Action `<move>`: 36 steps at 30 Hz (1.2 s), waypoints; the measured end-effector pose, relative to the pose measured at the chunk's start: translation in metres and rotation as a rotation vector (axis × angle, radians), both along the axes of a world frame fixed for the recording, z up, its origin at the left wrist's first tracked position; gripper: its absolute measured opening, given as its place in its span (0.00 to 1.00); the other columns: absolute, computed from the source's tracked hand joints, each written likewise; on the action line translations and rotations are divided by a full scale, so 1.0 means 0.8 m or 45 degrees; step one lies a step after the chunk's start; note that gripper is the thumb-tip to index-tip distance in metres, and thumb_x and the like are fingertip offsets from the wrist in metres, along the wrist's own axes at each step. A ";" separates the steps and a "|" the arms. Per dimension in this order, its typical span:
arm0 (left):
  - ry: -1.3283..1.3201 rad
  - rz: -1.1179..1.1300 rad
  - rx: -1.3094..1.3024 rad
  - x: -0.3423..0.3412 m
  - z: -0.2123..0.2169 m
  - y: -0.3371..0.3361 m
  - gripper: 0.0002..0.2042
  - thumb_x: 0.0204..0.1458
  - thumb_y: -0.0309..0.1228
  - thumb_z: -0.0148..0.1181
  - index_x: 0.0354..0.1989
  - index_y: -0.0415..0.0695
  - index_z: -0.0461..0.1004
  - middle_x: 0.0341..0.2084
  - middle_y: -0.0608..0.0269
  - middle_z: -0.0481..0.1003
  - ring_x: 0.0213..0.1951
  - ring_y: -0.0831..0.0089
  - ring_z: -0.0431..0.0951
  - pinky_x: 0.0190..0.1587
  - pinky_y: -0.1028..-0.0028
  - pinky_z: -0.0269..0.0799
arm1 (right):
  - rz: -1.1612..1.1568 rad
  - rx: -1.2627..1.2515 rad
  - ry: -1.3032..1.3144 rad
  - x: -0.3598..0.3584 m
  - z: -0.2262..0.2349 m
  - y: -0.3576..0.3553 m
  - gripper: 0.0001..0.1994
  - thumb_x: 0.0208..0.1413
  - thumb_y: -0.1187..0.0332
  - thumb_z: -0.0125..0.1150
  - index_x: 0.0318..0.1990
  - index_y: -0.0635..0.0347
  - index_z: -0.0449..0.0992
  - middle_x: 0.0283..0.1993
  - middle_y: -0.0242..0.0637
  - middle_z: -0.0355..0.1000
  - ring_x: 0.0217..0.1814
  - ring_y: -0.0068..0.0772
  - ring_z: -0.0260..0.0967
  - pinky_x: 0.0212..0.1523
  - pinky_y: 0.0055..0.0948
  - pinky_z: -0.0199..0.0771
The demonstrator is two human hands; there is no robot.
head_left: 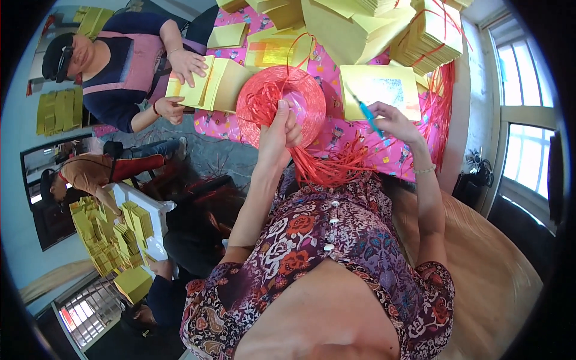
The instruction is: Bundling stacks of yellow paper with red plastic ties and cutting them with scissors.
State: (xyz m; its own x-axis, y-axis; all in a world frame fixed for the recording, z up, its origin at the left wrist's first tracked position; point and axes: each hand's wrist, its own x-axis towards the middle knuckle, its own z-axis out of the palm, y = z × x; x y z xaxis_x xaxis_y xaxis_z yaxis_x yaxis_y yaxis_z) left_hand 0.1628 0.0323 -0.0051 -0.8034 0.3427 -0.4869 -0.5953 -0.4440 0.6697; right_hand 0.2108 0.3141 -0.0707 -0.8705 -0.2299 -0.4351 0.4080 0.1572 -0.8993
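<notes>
My left hand (279,133) is closed around a bunch of red plastic twine (263,103), thumb pointing up. Loose ends of the strands (327,165) hang from it toward my lap. Behind that hand lies a large round coil of red twine (312,102) on the pink patterned tablecloth (387,157). In the fingers of my right hand (393,123) is a slim teal-handled tool (368,114), its thin dark tip pointing up and left; its exact kind is unclear. Just beyond it is a stack of yellow paper (379,90) with a silvery patch on top.
Tied yellow paper bundles (429,36) stand at the back right. At left, a co-worker in a pink apron (138,66) handles a yellow paper stack (225,84). More people sit around a white table (157,219) with yellow bundles. Red strands (441,114) hang at the right table edge.
</notes>
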 end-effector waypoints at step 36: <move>0.003 -0.092 -0.055 0.005 0.002 -0.005 0.09 0.59 0.40 0.46 0.33 0.49 0.66 0.12 0.78 0.49 0.12 0.87 0.45 0.14 0.82 0.39 | 0.484 -0.493 0.075 -0.069 0.023 -0.064 0.22 0.52 0.47 0.54 0.42 0.57 0.65 0.25 0.26 0.63 0.18 0.13 0.56 0.17 0.12 0.54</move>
